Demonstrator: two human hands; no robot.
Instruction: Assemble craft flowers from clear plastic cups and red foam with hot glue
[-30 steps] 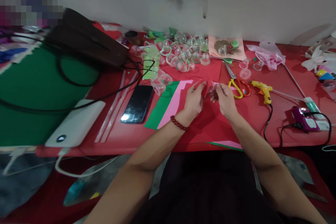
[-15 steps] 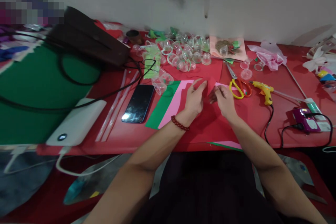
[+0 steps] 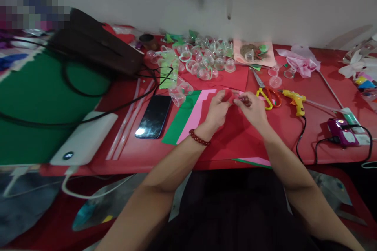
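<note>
Between my two hands is a small piece of red paper, bent into a curve. My left hand has its fingers closed on the paper's left side. From the right, my right hand pinches the paper's other side, its fingertips close to the left ones. Below both hands lie red sheets over a pink sheet and a green sheet. Scissors with yellow and orange handles rest just right of my right hand.
Several clear plastic domes crowd the back. A yellow glue gun and a purple plug adapter are on the right, with cables. On the left are a phone, clear sticks, a white power bank and a dark bag.
The red paper, which stood up as a flap, is now curved round between the fingers. My right hand has turned and come closer to my left. The view has shifted slightly.
</note>
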